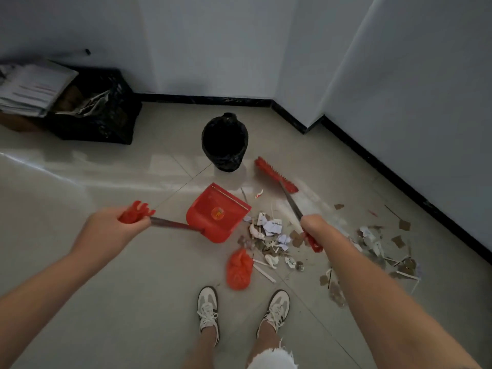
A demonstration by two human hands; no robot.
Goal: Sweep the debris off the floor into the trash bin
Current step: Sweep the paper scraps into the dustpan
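My left hand point(114, 227) grips the red handle end of a long-handled red dustpan point(217, 213), whose pan rests on the floor left of the debris. My right hand point(315, 226) holds the metal shaft of a red broom; its brush head point(274, 174) sits on the floor beyond the debris, right of the bin. Paper scraps and cardboard bits point(271, 237) lie in a pile by the pan's open edge, and more debris point(386, 251) is spread to the right. A red plastic bag point(238, 270) lies near my feet. The trash bin point(225, 141), lined with a black bag, stands behind the dustpan.
A black crate point(106, 113) with stacked papers point(32, 89) stands at the back left against the wall. White walls with black skirting point(399, 182) close in the back and right. My feet in white sneakers point(207, 312) stand just before the debris. Tiled floor extends to the left.
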